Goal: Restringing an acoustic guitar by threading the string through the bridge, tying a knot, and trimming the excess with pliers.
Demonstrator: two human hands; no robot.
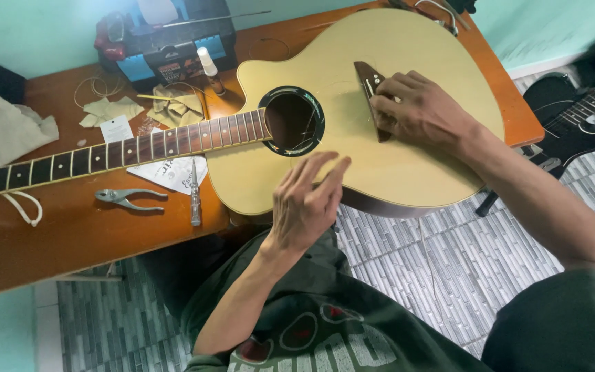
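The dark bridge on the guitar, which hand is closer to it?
The right hand. Its fingers rest on the bridge. The left hand hovers apart from it, over the guitar's lower edge below the sound hole.

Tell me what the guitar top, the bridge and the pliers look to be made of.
Guitar top: likely wood under a smooth pale-yellow satin finish; it shows a soft, even sheen.
Bridge: dark brown wood by its look, matte; the right hand covers most of it.
Pliers: bare grey metal, dull shine, no grips.
The left hand hovers, touching none of these.
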